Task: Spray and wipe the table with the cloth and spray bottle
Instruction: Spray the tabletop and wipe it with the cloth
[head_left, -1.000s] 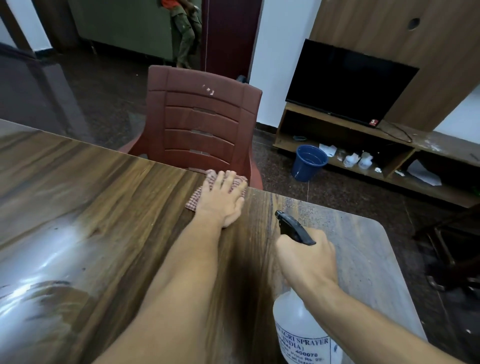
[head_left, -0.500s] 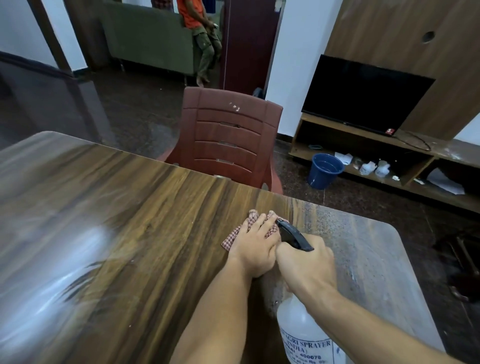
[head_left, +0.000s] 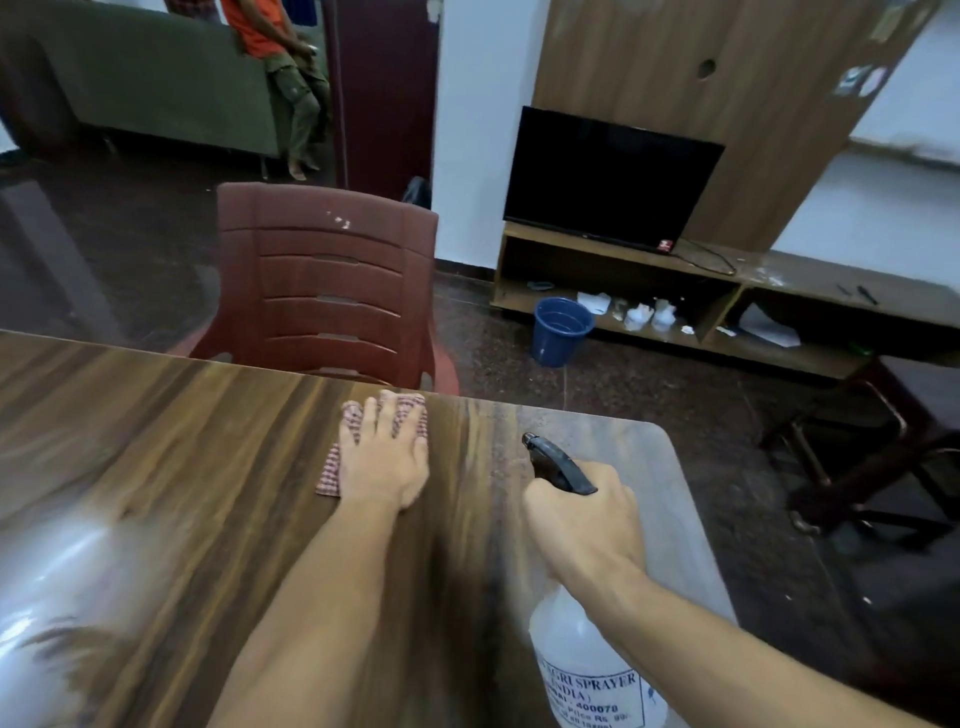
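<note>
Red-checked cloth (head_left: 330, 470) lay under the flat left grip (head_left: 384, 462) at the desk's (head_left: 156, 467) far edge; right grip (head_left: 582, 525) grasped the spray bottle (head_left: 576, 644).

Cloth (head_left: 332, 470) left of spray bottle (head_left: 587, 660)

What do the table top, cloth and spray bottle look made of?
Table top: glossy wood grain, likely laminate or varnished wood; it reflects light. Cloth: woven fabric, red-and-white checks. Spray bottle: translucent whitish plastic body, black plastic head, apparently.
</note>
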